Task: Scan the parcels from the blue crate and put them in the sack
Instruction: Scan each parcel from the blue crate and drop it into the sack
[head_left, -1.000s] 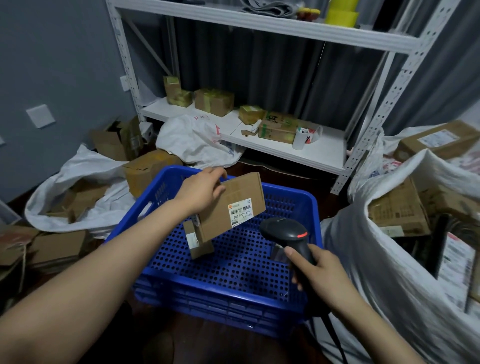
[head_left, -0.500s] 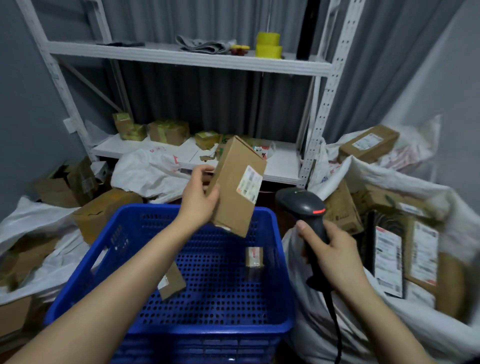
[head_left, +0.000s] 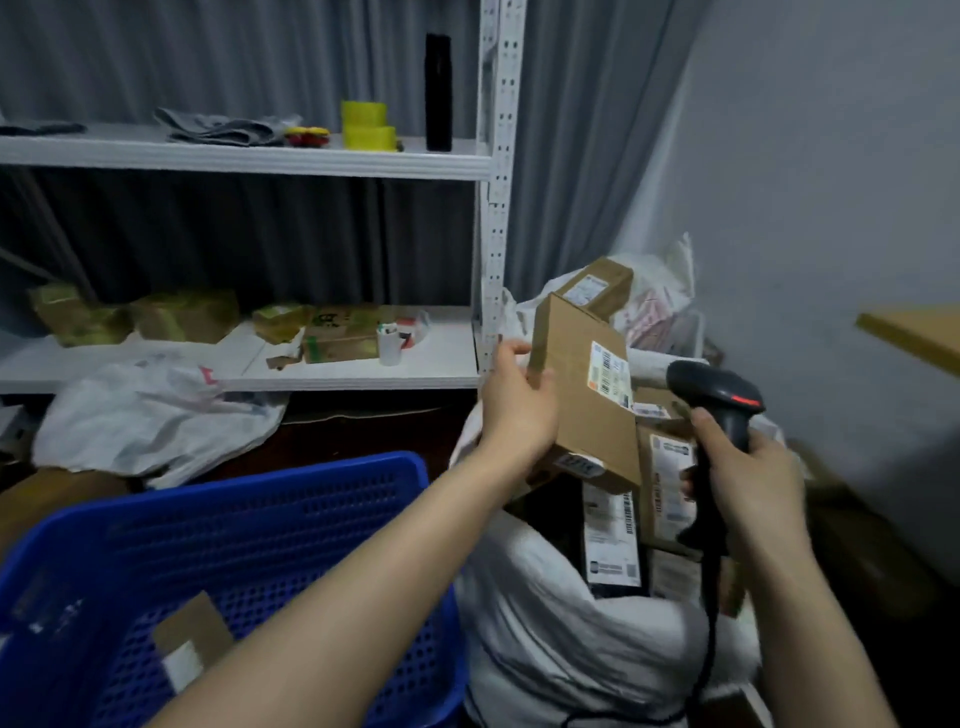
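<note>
Room: a plain grey wall (head_left: 810, 182) at right and a dark pleated curtain (head_left: 234, 239) behind a white metal shelving unit (head_left: 311, 162) with perforated uprights. The upper shelf bears yellow tape rolls (head_left: 366, 126), folded grey cloth (head_left: 223, 129) and a black cylinder (head_left: 438, 92). The lower shelf bears small cardboard boxes (head_left: 187, 314).

The blue crate (head_left: 270, 525), perforated plastic, stands at lower left; one small labelled parcel (head_left: 191, 642) lies inside. Just beside it on the right is the white sack (head_left: 545, 629), soft and creased, its mouth packed with labelled cartons.

The left hand (head_left: 514, 413) grips a rectangular cardboard parcel (head_left: 582, 400) by its edge above the sack mouth, with the white barcode label facing right. The right hand (head_left: 748, 483) has its fingers curled round the handle of a black scanner (head_left: 714, 395), which has a red strip on its head and a cable hanging down.
</note>
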